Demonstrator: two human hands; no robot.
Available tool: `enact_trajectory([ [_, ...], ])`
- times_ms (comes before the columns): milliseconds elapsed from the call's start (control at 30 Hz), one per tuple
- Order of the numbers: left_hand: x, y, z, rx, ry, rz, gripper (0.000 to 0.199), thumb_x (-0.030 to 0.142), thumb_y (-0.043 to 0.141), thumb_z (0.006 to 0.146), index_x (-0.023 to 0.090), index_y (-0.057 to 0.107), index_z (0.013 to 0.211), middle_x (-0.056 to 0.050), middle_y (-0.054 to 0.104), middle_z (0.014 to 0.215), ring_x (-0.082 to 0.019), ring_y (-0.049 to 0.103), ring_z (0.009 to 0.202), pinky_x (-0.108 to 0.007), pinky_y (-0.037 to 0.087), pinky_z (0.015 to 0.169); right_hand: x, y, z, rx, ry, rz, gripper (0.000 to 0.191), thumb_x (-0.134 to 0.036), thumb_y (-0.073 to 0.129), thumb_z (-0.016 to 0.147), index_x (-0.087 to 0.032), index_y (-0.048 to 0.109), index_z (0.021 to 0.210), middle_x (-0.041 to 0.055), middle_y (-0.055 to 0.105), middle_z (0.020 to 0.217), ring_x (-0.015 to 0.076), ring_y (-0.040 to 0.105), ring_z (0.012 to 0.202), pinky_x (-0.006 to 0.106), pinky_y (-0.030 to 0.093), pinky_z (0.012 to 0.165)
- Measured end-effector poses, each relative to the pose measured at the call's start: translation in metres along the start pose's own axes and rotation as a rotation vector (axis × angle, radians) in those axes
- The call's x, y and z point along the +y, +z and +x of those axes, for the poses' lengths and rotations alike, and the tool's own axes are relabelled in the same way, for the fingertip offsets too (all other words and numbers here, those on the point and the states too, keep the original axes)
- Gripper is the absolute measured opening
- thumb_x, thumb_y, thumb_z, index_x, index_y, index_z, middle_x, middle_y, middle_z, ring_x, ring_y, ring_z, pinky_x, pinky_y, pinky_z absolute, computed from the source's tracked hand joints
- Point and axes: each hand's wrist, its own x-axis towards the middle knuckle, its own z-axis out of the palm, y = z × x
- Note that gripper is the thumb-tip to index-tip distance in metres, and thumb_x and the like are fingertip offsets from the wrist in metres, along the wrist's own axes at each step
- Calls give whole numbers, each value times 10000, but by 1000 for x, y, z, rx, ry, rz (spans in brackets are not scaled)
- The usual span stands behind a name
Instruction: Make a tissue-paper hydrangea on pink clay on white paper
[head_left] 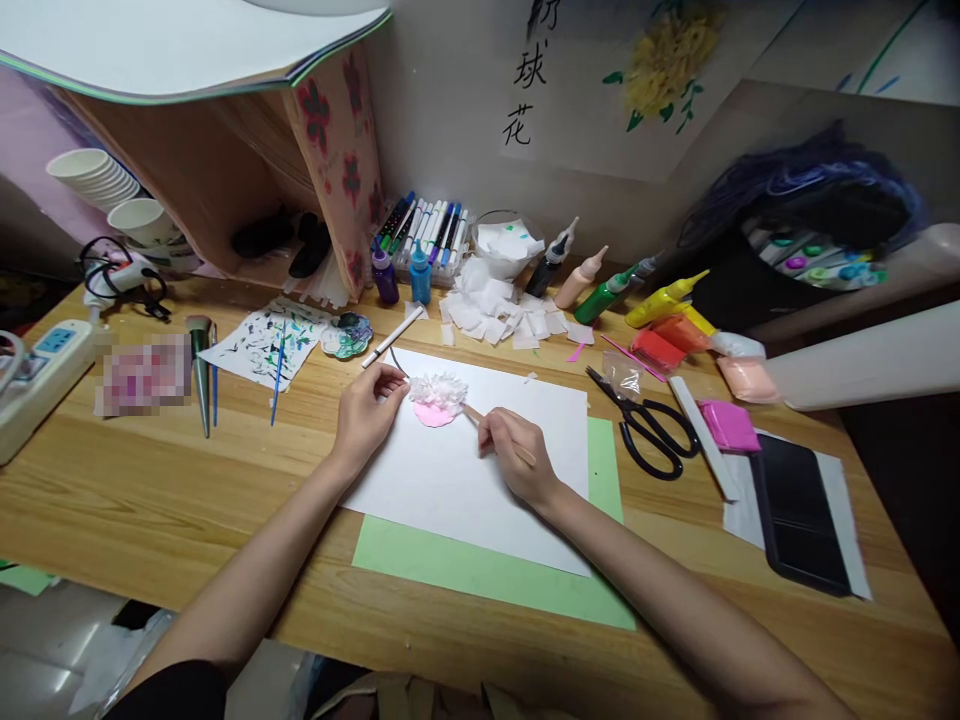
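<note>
A white sheet of paper [487, 500] lies over a green sheet [480, 590] on the table. On the white sheet is a pink disc [435, 415], its upper part covered by a ruffled cluster of white tissue pieces [439, 388]. My left hand [371, 408] rests at the cluster's left edge, thumb and fingertips drawn together there; what is between them, if anything, is too small to make out. In my right hand [519, 452] a slim wooden stick [474, 413] is gripped like a pen, its tip at the right side of the cluster.
Loose tissue squares [487, 300] are heaped behind the paper, near paint bottles [607, 295] and a marker box [427, 230]. Black scissors [652, 430], a pink clay packet [729, 425] and a black tray [802, 510] lie right. Brushes [277, 375] and a power strip [49, 380] are left.
</note>
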Motion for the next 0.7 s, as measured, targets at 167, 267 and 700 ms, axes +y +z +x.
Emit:
enact_trajectory([
  [167,1,-1,0,-5,11,21,78,201,618,750,187,621,827,-1,654,782,-127,596,700,-245,477,665,-1,0,3,-1,-5,16,414,-368,297,985,-203,508,669,12,527,628,138,518,614,277,443,636],
  [267,2,-1,0,-6,9,21,74,209,618,753,184,621,823,-2,652,784,-127,592,701,-244,477,664,-3,0,7,5,-19,-3,424,-377,302,984,-200,514,662,8,530,615,130,522,605,269,436,632],
  [700,3,-1,0,-15,-4,37,77,205,623,751,178,627,823,-3,647,783,-124,592,697,-240,477,660,-26,-2,65,75,254,139,565,-543,350,924,-205,377,473,-59,362,294,87,436,358,221,391,495],
])
